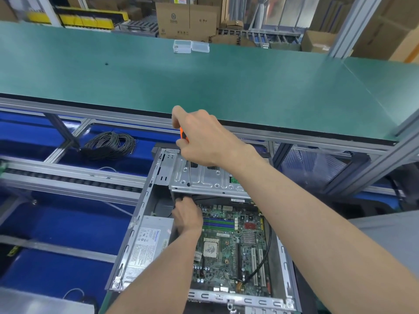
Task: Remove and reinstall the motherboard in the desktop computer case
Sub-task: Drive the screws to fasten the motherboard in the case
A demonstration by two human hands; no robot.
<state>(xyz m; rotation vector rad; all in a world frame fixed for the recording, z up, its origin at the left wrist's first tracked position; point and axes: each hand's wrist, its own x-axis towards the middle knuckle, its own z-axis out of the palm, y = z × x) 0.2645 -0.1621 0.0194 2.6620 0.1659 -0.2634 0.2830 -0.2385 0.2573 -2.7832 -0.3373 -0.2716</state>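
right hand (201,134) grips screwdriver (184,150) upright on drive cage (204,177) | left hand (187,215) fingers hidden under it, grasp unclear

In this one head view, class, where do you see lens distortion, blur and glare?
Head view: wide-angle bowing curves the green bench edge and aluminium rails; the left margin smears with blur; soft glare whitens the metal drive cage and power supply; the right hand on the screwdriver and the motherboard stay sharp.
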